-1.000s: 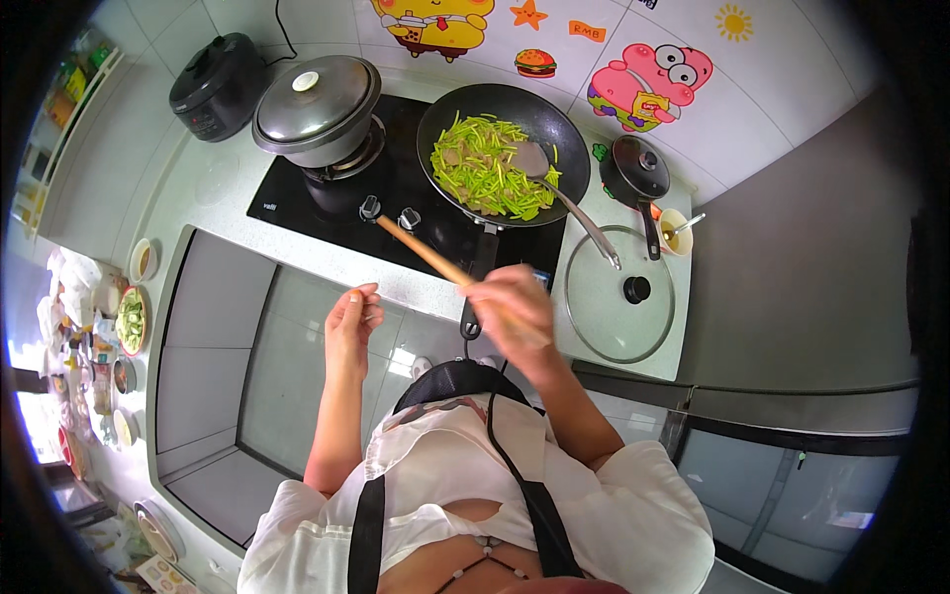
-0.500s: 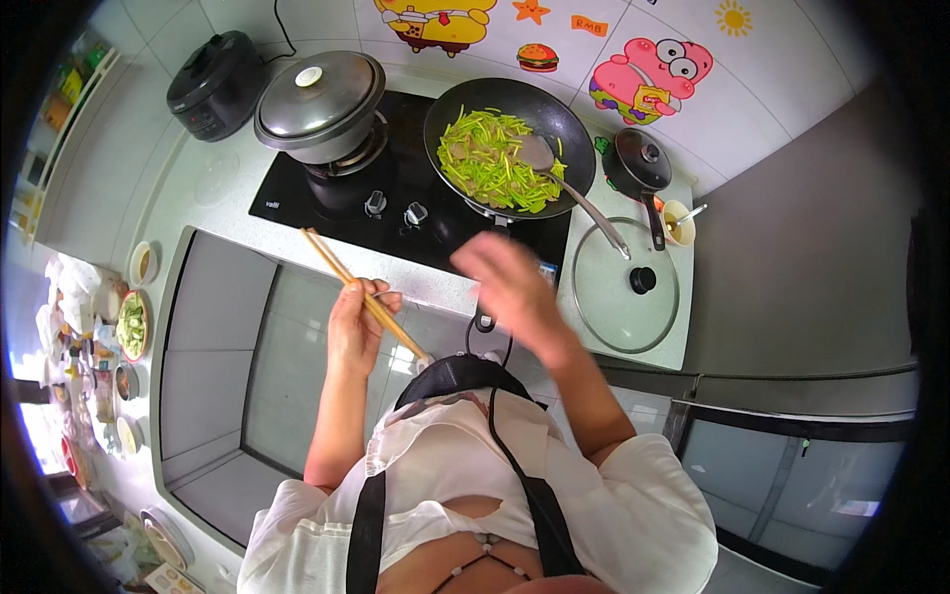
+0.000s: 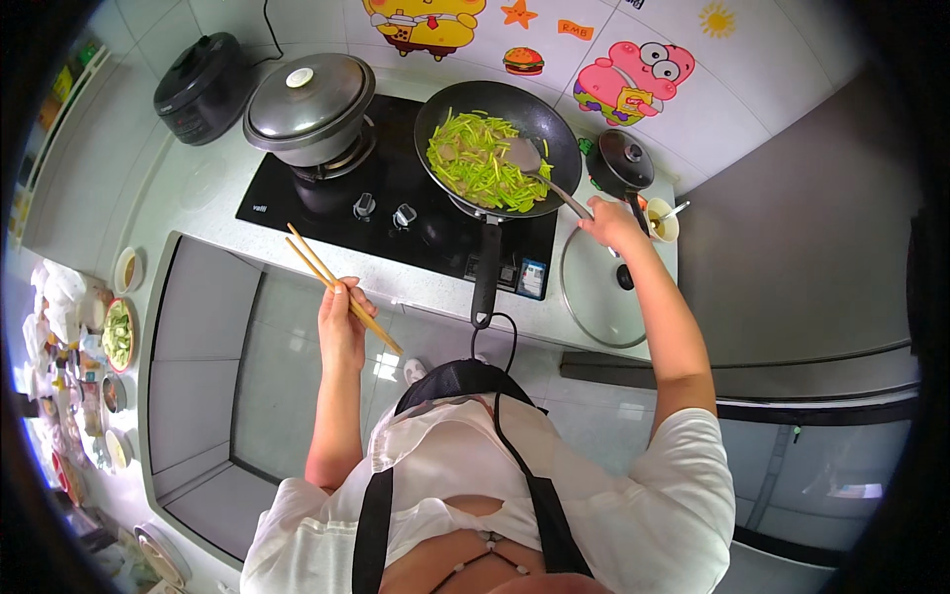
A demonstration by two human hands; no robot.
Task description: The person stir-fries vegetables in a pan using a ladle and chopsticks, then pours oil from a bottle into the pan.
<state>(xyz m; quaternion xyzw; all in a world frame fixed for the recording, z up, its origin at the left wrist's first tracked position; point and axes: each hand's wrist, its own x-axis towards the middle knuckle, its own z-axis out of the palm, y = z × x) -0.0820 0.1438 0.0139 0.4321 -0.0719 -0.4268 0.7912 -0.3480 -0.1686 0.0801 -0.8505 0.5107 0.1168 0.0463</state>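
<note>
My left hand, in front of the counter edge, is closed around a pair of wooden chopsticks, whose tips point up and left. My right hand grips the handle end of a spatula. The spatula's broad head rests on stir-fried food, green vegetable strips mixed with pale brownish pieces. This food lies in the left part of a black frying pan on the right side of the stove. The pan's long handle points toward me, with neither hand on it.
A lidded grey pot stands on the left of the black gas stove; a rice cooker is farther left. Right of the frying pan are a glass lid, a small black saucepan and a bowl with a spoon.
My right hand has moved right and forward, from above the pan handle to the spatula, and closed on it. My left hand still holds the chopsticks. The whole view has shifted slightly.
</note>
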